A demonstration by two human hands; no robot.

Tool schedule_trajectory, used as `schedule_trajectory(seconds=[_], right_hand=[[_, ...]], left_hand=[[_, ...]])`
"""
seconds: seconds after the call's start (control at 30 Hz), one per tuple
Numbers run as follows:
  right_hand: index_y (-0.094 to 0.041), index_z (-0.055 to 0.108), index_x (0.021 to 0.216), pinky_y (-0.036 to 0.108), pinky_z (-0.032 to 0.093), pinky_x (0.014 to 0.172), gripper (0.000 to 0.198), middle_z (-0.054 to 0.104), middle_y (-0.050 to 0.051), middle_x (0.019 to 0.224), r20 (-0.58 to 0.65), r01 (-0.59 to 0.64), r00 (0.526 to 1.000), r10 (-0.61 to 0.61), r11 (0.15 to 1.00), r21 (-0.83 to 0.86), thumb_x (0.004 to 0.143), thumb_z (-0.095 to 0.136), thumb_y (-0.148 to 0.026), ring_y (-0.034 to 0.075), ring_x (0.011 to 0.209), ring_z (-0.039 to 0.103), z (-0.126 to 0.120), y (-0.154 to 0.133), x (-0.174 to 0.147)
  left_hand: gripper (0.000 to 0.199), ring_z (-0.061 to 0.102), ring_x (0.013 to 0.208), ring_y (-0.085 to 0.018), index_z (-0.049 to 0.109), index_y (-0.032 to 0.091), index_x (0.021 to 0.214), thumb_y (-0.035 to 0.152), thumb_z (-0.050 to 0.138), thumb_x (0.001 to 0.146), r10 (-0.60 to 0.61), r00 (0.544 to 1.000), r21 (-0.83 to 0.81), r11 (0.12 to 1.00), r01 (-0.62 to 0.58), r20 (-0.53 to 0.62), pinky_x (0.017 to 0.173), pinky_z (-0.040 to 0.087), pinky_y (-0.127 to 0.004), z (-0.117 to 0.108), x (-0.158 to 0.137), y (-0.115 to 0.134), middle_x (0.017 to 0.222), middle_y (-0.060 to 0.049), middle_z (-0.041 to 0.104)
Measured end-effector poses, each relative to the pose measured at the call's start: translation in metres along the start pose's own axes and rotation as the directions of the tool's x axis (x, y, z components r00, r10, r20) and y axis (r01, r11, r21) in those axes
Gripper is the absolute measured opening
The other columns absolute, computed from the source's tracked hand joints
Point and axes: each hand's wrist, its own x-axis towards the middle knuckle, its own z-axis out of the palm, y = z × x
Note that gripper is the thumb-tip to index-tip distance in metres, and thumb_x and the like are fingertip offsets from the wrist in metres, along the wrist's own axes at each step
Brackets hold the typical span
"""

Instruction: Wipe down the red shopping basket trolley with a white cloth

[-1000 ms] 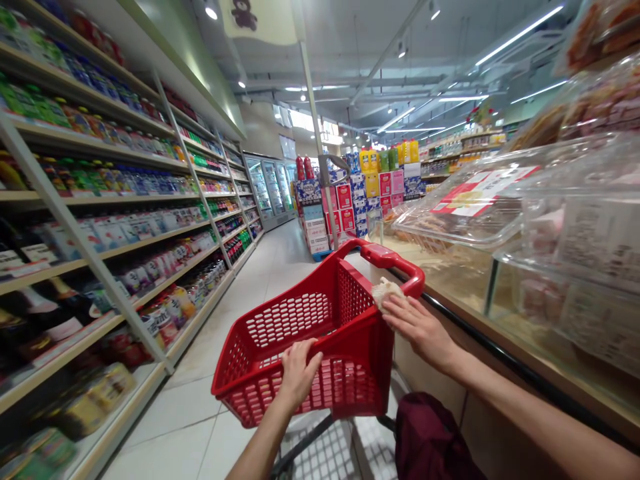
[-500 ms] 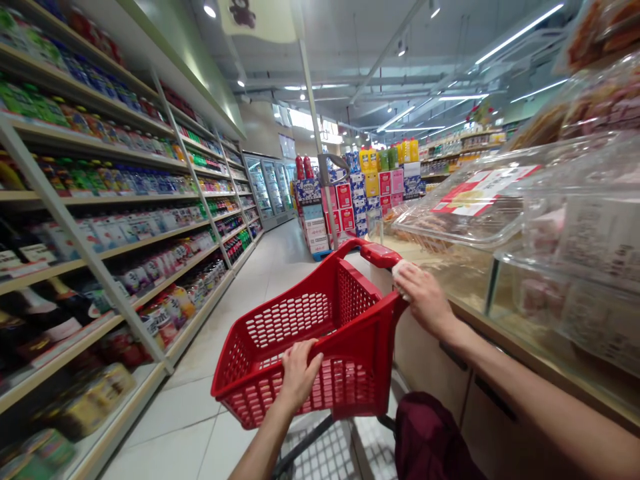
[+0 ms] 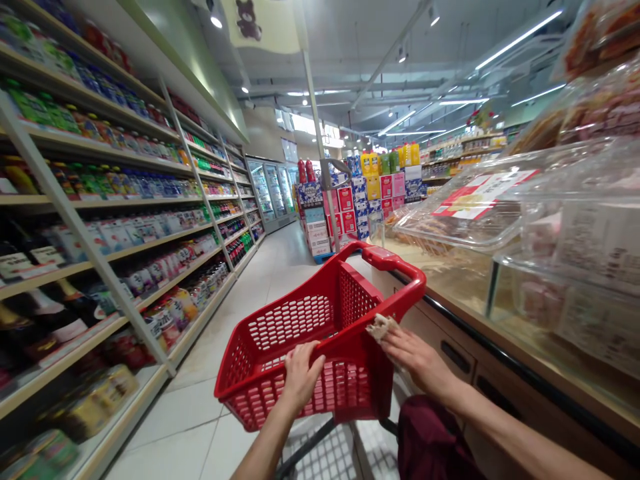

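Note:
A red plastic shopping cart (image 3: 350, 393) stands before me, its perforated basket tilted away to the left and its handle (image 3: 413, 277) at the right. My left hand (image 3: 301, 373) grips the near rim of the basket, thumb on the outside and fingertips over the edge. With my right hand (image 3: 407, 350) I press a crumpled whitish cloth or wipe (image 3: 383, 328) against the red side panel just below the handle. The fingers are bent over the cloth, which sticks out past their tips.
Shelves of bottles and packs (image 3: 115, 193) line the left side. On the right, a wooden counter (image 3: 450, 293) carries clear food trays (image 3: 460, 200). Stacked drink cartons (image 3: 345, 207) stand ahead beside a pole, with glass-door fridges (image 3: 273, 190) behind. Tiled floor (image 3: 195, 400) runs along the aisle.
My right hand has slid with the cloth from the handle's corner down and left onto the side panel, leaving the handle bare. My left hand stays on the rim.

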Motion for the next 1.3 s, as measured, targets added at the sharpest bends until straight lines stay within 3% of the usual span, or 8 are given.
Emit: schedule_trajectory(seconds=[0.17, 0.23, 0.37, 0.57, 0.73, 0.93, 1.13, 1.3], right_hand=[[-0.024, 0.053, 0.117, 0.041, 0.035, 0.100, 0.050, 0.050, 0.005, 0.125, -0.225, -0.253, 0.937, 0.268, 0.963, 0.092, 0.078, 0.033, -0.001, 0.017, 0.120, 0.040, -0.017, 0.010, 0.016], [-0.026, 0.055, 0.115, 0.039, 0.036, 0.099, 0.046, 0.053, 0.004, 0.122, -0.201, -0.183, 0.959, 0.199, 0.978, 0.096, 0.079, 0.036, -0.004, 0.017, 0.117, 0.043, -0.008, 0.004, 0.009], [-0.028, 0.059, 0.108, 0.026, 0.047, 0.087, 0.039, 0.064, 0.001, 0.106, 0.037, -0.001, 0.999, -0.003, 0.992, 0.129, 0.079, 0.043, -0.008, 0.013, 0.103, 0.056, 0.009, -0.015, -0.012], [-0.024, 0.053, 0.117, 0.042, 0.034, 0.100, 0.056, 0.049, 0.005, 0.126, -0.197, -0.211, 0.953, 0.230, 0.971, 0.115, 0.072, 0.033, 0.002, 0.018, 0.119, 0.041, -0.016, -0.001, 0.005], [-0.028, 0.061, 0.104, 0.028, 0.050, 0.083, 0.044, 0.065, 0.002, 0.104, 0.067, -0.129, 0.990, 0.122, 0.985, 0.113, 0.076, 0.038, -0.003, 0.015, 0.100, 0.058, -0.004, -0.015, -0.018], [-0.024, 0.053, 0.117, 0.041, 0.035, 0.100, 0.054, 0.049, 0.005, 0.126, -0.169, -0.243, 0.949, 0.266, 0.960, 0.141, 0.073, 0.034, 0.001, 0.018, 0.119, 0.041, -0.012, -0.011, 0.000], [-0.027, 0.058, 0.110, 0.027, 0.050, 0.084, 0.044, 0.062, 0.002, 0.109, 0.082, -0.111, 0.992, 0.099, 0.981, 0.156, 0.075, 0.042, -0.006, 0.016, 0.102, 0.056, -0.001, -0.023, -0.018], [-0.022, 0.053, 0.117, 0.043, 0.034, 0.100, 0.053, 0.049, 0.006, 0.126, -0.248, -0.346, 0.909, 0.337, 0.938, 0.008, 0.070, 0.037, -0.001, 0.021, 0.118, 0.042, -0.039, 0.018, 0.031]], left_hand=[[0.030, 0.049, 0.105, -0.020, 0.054, 0.024, 0.102, 0.030, 0.042, 0.076, -0.002, 1.000, -0.004, 1.000, 0.002, -0.005, 0.096, 0.026, -0.044, 0.001, 0.002, -0.001, 0.106, -0.002, 0.061], [0.030, 0.049, 0.105, -0.020, 0.054, 0.023, 0.102, 0.030, 0.042, 0.076, -0.008, 1.000, -0.010, 1.000, 0.008, -0.002, 0.096, 0.026, -0.044, 0.001, 0.002, -0.001, 0.106, -0.003, 0.061], [0.030, 0.050, 0.104, -0.020, 0.055, 0.024, 0.102, 0.031, 0.042, 0.075, -0.002, 1.000, -0.020, 1.000, 0.002, -0.003, 0.095, 0.028, -0.044, 0.001, 0.002, -0.002, 0.105, -0.003, 0.061], [0.028, 0.049, 0.103, -0.020, 0.055, 0.025, 0.100, 0.030, 0.042, 0.075, -0.003, 1.000, -0.032, 0.999, 0.003, -0.024, 0.096, 0.025, -0.044, 0.001, 0.001, -0.001, 0.104, -0.002, 0.061], [0.028, 0.049, 0.104, -0.020, 0.055, 0.023, 0.100, 0.029, 0.042, 0.076, -0.010, 1.000, -0.038, 0.999, 0.010, -0.016, 0.095, 0.026, -0.044, 0.001, 0.001, 0.000, 0.105, -0.003, 0.061], [0.028, 0.049, 0.103, -0.020, 0.055, 0.023, 0.100, 0.029, 0.042, 0.076, -0.002, 0.999, -0.013, 1.000, 0.001, -0.042, 0.096, 0.025, -0.044, 0.002, 0.001, -0.001, 0.105, -0.003, 0.061], [0.028, 0.050, 0.102, -0.020, 0.055, 0.023, 0.100, 0.028, 0.042, 0.076, -0.011, 0.999, -0.009, 1.000, 0.010, -0.038, 0.094, 0.028, -0.043, 0.003, 0.000, -0.002, 0.103, -0.003, 0.061], [0.026, 0.050, 0.102, -0.020, 0.056, 0.022, 0.098, 0.026, 0.043, 0.076, 0.001, 0.997, 0.003, 1.000, -0.001, -0.072, 0.094, 0.027, -0.044, 0.004, 0.000, -0.002, 0.103, -0.003, 0.062]])
